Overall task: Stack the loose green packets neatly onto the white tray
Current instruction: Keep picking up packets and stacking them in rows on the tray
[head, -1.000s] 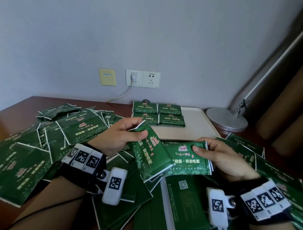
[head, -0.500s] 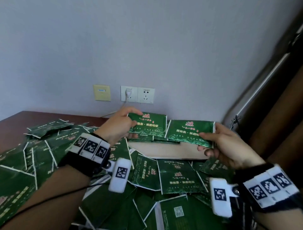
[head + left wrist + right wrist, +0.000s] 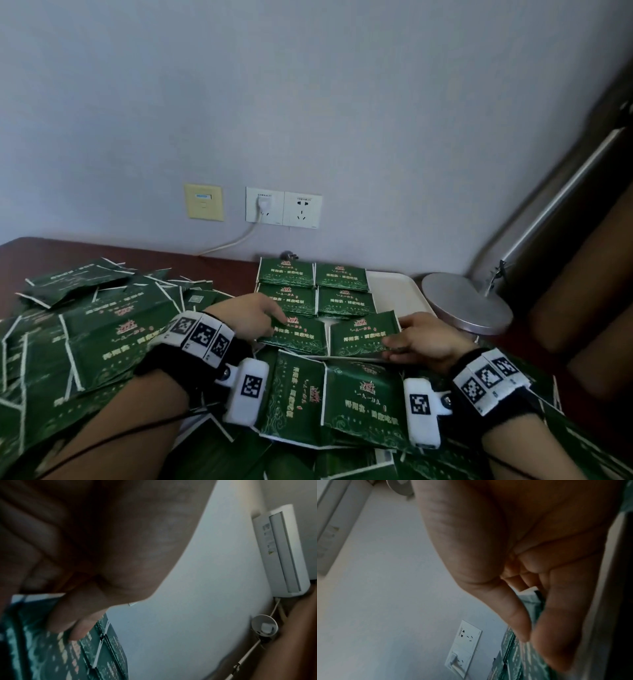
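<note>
We're holding two flat dark green foil packets with gold print, one per hand, right at the near edge of the white rectangular plastic tray (image 3: 394, 291). Our left hand (image 3: 250, 317) is pinching the left green packet (image 3: 296, 334) at its upper left corner, thumb on top, so that grip is closed on the packet. Our right hand (image 3: 423, 339) is pinching the right green packet (image 3: 363, 337) along its right edge, thumb above and fingers under, which the right wrist view is showing pretty clearly. The two packets are sitting side by side, nearly touching, just in front of the four neat green packets (image 3: 315, 289) already lying on the tray in a two-by-two block at its left end. The right part of the tray is showing bare white.

All around our wrists a messy heap of loose green packets (image 3: 102, 335) is covering the dark reddish-brown wooden tabletop (image 3: 219, 263). Past the tray a round silver metal lamp base (image 3: 466, 301) is standing near the wall, with white wall sockets (image 3: 283, 210) and a yellowish wall plate (image 3: 203, 202) above.
</note>
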`<action>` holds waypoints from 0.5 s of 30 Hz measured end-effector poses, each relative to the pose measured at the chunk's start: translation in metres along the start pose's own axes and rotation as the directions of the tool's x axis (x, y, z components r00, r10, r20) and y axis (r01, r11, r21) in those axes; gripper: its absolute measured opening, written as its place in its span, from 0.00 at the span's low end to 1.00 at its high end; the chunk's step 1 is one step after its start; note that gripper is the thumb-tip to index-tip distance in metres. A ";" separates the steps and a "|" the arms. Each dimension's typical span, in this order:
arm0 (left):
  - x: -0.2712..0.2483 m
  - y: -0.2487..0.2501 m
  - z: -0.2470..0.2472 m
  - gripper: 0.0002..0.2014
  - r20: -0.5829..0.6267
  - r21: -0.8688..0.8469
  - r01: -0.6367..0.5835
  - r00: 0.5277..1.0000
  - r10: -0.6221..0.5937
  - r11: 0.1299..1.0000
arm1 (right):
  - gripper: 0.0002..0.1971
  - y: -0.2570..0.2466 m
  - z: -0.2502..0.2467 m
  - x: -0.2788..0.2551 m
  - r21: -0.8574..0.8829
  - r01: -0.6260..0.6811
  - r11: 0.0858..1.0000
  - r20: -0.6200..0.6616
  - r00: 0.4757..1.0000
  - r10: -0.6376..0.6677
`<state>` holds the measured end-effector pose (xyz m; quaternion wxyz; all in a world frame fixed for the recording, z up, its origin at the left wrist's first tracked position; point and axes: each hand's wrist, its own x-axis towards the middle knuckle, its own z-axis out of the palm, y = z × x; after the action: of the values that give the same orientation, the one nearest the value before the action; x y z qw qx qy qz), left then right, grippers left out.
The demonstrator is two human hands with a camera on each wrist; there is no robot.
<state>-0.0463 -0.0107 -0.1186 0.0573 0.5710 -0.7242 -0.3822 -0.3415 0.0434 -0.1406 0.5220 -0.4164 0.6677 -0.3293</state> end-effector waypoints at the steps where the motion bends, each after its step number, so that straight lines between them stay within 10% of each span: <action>1: 0.001 -0.002 -0.001 0.18 0.009 0.047 0.003 1.000 -0.003 0.999 | 0.09 0.003 0.001 0.000 -0.010 0.005 1.000 0.011 1.000 -0.005; 5: -0.007 -0.003 -0.007 0.17 0.041 0.177 0.005 0.999 -0.012 0.984 | 0.15 0.005 0.006 0.001 -0.074 0.007 0.997 0.034 0.999 -0.005; 9: -0.018 0.006 -0.007 0.18 0.052 0.264 0.016 0.998 -0.031 0.964 | 0.41 0.001 0.006 -0.005 -0.211 0.005 0.977 -0.035 0.999 -0.013; 15: -0.028 0.021 -0.004 0.24 0.077 0.483 -0.017 0.997 -0.023 0.875 | 0.40 -0.013 0.017 -0.028 -0.367 0.051 0.929 0.024 0.999 -0.045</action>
<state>-0.0510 0.0130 -0.0929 -0.1165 0.5526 -0.7975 -0.2120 -0.3187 0.0630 -0.1209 0.4316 -0.5253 0.7032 -0.2081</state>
